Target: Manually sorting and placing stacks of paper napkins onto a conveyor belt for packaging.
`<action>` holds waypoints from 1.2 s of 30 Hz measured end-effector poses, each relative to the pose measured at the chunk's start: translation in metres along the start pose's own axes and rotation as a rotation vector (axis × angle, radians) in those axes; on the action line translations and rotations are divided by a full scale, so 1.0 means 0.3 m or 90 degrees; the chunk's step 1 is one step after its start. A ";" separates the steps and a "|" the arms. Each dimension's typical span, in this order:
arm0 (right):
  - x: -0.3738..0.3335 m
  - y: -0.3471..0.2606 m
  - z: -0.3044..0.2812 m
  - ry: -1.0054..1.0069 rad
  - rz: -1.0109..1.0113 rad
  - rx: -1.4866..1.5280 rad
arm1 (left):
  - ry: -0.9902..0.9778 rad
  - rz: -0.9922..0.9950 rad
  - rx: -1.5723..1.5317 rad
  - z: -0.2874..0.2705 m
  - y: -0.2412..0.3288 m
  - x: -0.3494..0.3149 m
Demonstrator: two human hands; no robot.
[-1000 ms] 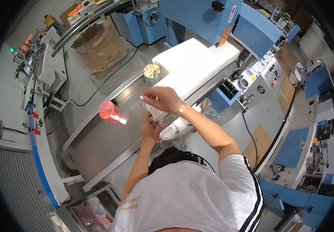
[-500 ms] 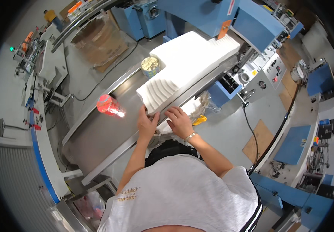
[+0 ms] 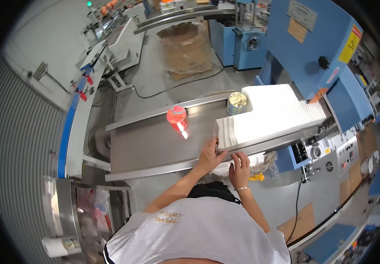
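Observation:
A long row of stacked white sheets, perhaps folded tissue, lies on the metal bed. My left hand rests at the near left end of this row, its fingertips partly hidden behind the corner and its thumb apart. Just to the right, my right hand hovers by the bed's near rail, fingers loosely bent and apart, holding nothing. A red cylinder with a shiny side stands on the bed to the left. Against the far side of the row is a patterned can-like cylinder with a pale, gold-coloured top.
A blue machine rises over the bed's right end. Below the near rail are clear plastic wrap and a yellow object. Beyond the bed stands a large plastic-lined cardboard box. A black cable runs over the floor.
My view has turned, so the bed and row now appear further right and more level. My left hand stays at the row's end; my right hand stays beside it near the rail.

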State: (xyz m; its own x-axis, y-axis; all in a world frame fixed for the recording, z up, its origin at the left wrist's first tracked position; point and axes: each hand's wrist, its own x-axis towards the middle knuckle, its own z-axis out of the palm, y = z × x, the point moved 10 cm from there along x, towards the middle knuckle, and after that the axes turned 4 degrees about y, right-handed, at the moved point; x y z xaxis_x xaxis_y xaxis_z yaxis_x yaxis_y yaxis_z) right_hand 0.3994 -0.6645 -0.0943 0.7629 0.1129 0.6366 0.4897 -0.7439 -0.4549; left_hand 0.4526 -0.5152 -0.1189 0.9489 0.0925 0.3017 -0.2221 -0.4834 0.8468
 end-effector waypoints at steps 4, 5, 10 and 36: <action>0.021 -0.004 0.010 -0.031 -0.015 0.006 | 0.015 0.011 0.012 -0.013 -0.001 0.021; 0.025 -0.002 0.013 -0.030 -0.019 0.014 | 0.015 0.009 0.002 -0.020 0.012 0.029; 0.043 0.001 0.037 -0.044 -0.012 0.027 | 0.018 0.011 0.011 -0.043 0.034 0.056; 0.412 -0.196 -0.035 -0.008 0.090 0.376 | 0.068 0.096 0.051 -0.060 0.067 0.036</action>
State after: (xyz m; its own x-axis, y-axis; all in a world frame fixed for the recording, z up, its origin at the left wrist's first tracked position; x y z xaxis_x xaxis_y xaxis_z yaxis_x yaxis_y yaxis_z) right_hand 0.4604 -0.6139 0.0176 0.8407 0.0505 0.5392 0.5321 -0.2617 -0.8052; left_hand 0.4542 -0.5083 -0.0907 0.8761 0.1027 0.4711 -0.3380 -0.5660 0.7519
